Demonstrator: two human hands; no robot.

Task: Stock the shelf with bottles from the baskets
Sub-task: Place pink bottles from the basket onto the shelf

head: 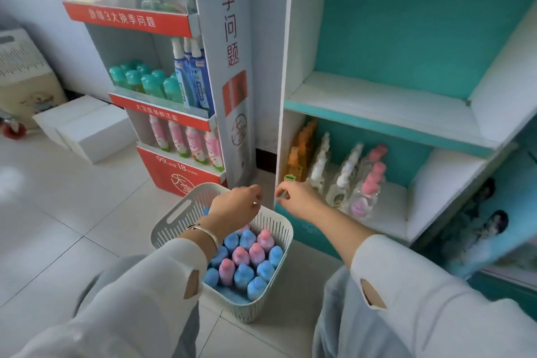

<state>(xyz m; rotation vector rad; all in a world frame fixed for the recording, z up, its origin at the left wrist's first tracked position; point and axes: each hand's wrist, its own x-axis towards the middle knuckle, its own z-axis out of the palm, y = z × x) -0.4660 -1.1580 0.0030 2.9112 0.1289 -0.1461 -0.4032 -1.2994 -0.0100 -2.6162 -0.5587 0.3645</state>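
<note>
Left sleeve point(136, 299) and right sleeve point(421, 285): long, white, loose fabric, with the cuffs ending at mid-forearm. Each has one teardrop-shaped slit near the cuff: left slit point(191, 283) at lower centre of frame, right slit point(373, 293) at lower right. At the wrist of the left hand point(235, 206) is a plain silver bangle point(207, 234) beside a thin chain. The trousers point(337, 317) at the bottom of the frame are pale blue-grey and softly creased.

换季问题 on pillar point(223, 67), 99 on red base point(174, 174)
</note>
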